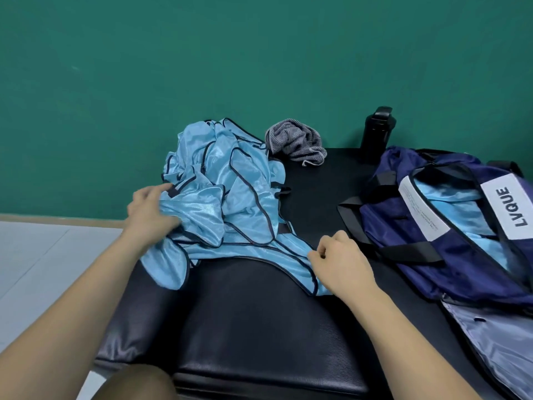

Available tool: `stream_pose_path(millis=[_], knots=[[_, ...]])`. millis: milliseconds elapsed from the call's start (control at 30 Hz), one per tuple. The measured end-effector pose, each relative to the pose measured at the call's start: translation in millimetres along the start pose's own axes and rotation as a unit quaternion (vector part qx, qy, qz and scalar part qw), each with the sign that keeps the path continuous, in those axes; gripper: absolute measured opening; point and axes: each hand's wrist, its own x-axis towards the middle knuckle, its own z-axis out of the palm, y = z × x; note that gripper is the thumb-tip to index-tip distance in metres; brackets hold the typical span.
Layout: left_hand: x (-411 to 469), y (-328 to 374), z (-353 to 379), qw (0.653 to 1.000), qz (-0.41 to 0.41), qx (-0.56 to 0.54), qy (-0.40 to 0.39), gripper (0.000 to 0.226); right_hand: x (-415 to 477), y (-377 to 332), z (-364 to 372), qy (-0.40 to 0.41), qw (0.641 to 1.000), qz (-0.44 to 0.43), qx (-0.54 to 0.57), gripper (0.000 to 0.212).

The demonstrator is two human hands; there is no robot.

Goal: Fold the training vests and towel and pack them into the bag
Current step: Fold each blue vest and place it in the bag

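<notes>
A heap of light blue training vests (230,180) with dark trim lies on the black padded bench (259,313). My left hand (150,212) grips the left side of the heap, fingers sunk into the fabric. My right hand (337,261) pinches the dark-trimmed edge of a vest at the heap's near right corner. A crumpled grey striped towel (297,142) sits behind the heap. The navy bag (432,223) lies open on the right, with light blue vest fabric (450,197) visible inside it.
A black bottle (376,131) stands behind the bag against the green wall (202,67). A white label reading LVQUE (513,206) is on the bag. Pale floor (37,269) lies left of the bench. A knee (138,382) shows at the bottom edge.
</notes>
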Motion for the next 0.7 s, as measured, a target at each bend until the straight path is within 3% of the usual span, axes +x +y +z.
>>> stream_pose_path(millis=[67,133,233,367,600,700], knots=[[-6,29,10,0.992,0.11,0.058,-0.023,0.084,-2,-2,6,-0.019,1.0,-0.021,-0.008,0.023],[-13,52,30,0.982,0.168,0.074,-0.049,0.082,-4,-3,11,-0.029,0.998,-0.043,-0.025,0.034],[-17,71,70,0.966,0.193,0.147,-0.085,0.091,-5,-3,15,-0.029,0.997,-0.065,-0.037,0.048],[-19,82,116,0.956,0.18,0.217,-0.079,0.094,-4,-5,18,-0.029,0.996,-0.072,-0.037,0.043],[0,81,122,0.958,0.2,0.202,0.018,0.009,-2,-7,17,-0.035,0.996,-0.072,-0.044,0.03],[15,69,94,0.962,0.182,0.198,0.046,0.017,4,-2,9,-0.016,0.998,-0.052,-0.038,0.026]])
